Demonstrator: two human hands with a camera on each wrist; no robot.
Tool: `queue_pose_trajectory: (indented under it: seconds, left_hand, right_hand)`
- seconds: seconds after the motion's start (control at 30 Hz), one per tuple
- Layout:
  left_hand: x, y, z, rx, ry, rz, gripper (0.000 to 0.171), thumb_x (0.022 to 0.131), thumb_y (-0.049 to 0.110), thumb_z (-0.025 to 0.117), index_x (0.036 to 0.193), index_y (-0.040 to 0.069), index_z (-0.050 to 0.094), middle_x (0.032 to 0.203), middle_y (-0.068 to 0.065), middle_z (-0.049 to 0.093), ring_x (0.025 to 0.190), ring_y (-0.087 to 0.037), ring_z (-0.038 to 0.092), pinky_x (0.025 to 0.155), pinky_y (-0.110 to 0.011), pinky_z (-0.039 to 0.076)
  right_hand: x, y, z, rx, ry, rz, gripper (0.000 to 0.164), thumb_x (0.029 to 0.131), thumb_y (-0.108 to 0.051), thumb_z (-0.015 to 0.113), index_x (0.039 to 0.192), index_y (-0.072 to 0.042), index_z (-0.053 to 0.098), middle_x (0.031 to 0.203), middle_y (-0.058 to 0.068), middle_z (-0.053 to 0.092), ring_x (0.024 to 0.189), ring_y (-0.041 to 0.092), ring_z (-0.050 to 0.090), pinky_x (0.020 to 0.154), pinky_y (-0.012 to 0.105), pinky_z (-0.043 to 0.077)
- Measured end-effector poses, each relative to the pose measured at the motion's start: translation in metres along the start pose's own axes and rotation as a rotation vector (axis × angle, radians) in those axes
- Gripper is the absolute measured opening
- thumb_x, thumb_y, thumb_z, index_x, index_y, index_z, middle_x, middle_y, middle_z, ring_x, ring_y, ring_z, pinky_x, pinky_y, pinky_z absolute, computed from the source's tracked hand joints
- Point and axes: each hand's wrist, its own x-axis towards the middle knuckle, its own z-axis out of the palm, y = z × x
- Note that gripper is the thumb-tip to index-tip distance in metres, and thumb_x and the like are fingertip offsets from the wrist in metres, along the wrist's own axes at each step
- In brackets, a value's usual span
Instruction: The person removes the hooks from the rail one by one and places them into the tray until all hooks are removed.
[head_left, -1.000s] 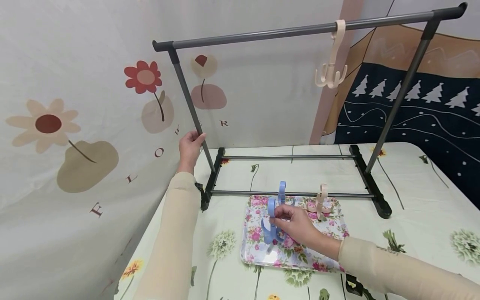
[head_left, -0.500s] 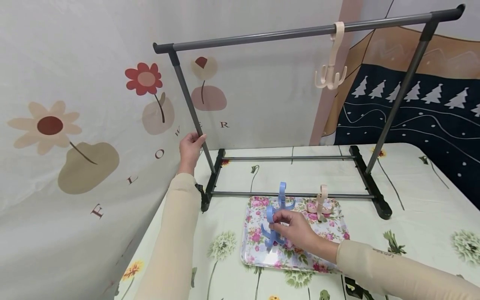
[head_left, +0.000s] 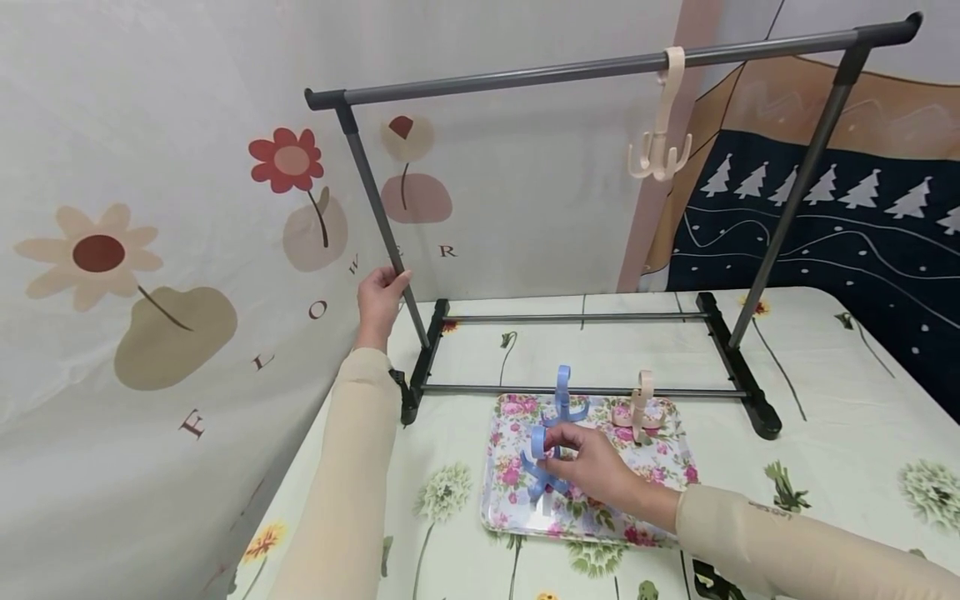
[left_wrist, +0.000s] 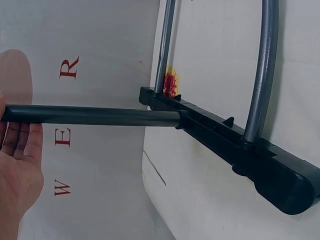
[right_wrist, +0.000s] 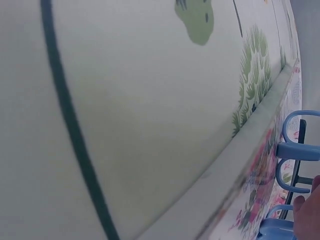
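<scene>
My left hand [head_left: 378, 304] grips the left upright [head_left: 378, 196] of a grey metal rack, with the thumb in front. In the left wrist view its fingers [left_wrist: 33, 142] reach behind the tube. My right hand [head_left: 600, 467] pinches a light blue multi-prong hook [head_left: 537, 442] near its curved top. The prongs point down close over a floral tray [head_left: 622, 521]. Another blue hook [head_left: 562, 387] and a pale pink one [head_left: 640, 408] are on the tray's far side. From the rack's top bar [head_left: 510, 79] hangs a second pink hook [head_left: 660, 125].
Black feet [head_left: 750, 379] and two low crossbars [head_left: 465, 388] form the rack's base, just behind the tray. A flower-patterned cloth [head_left: 450, 550] covers the table. Printed curtains [head_left: 525, 183] stand close behind and to the left.
My right hand has moved the blue hook slightly lower and nearer over the tray, and its curved top has dropped. The left hand keeps its hold on the upright.
</scene>
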Motion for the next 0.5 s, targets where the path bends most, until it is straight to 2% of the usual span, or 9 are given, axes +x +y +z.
queue_pose_trajectory:
  seconds: [0.13,0.37,0.5]
  left_hand:
    - [-0.001,-0.001,-0.001,-0.005,0.002,0.001,0.028,0.097,0.027,0.066,0.115,0.005,0.062,0.112,-0.010,0.064,0.105,-0.022,0.057,0.098,-0.039,0.044]
    - [0.000,-0.001,-0.001,-0.008,-0.004,-0.005,0.030,0.097,0.028,0.067,0.116,0.005,0.062,0.113,-0.010,0.064,0.106,-0.023,0.057,0.098,-0.039,0.044]
    - [0.000,-0.001,-0.001,-0.007,-0.005,-0.004,0.031,0.097,0.028,0.067,0.117,0.004,0.061,0.115,-0.011,0.064,0.108,-0.024,0.058,0.099,-0.039,0.044]
  right_hand:
    - [-0.003,-0.004,-0.002,-0.008,-0.003,0.003,0.022,0.084,-0.016,0.080,0.103,-0.012,0.068,0.110,0.002,0.068,0.120,0.038,0.057,0.094,0.042,0.052]
    - [-0.010,-0.020,-0.014,-0.035,-0.002,0.020,0.053,0.082,-0.027,0.082,0.126,-0.005,0.060,0.124,0.008,0.063,0.124,0.040,0.052,0.102,0.055,0.042]
    - [-0.011,-0.029,-0.024,-0.020,0.005,-0.014,0.054,0.084,-0.023,0.080,0.129,-0.003,0.058,0.129,0.014,0.060,0.126,0.039,0.050,0.103,0.057,0.039]
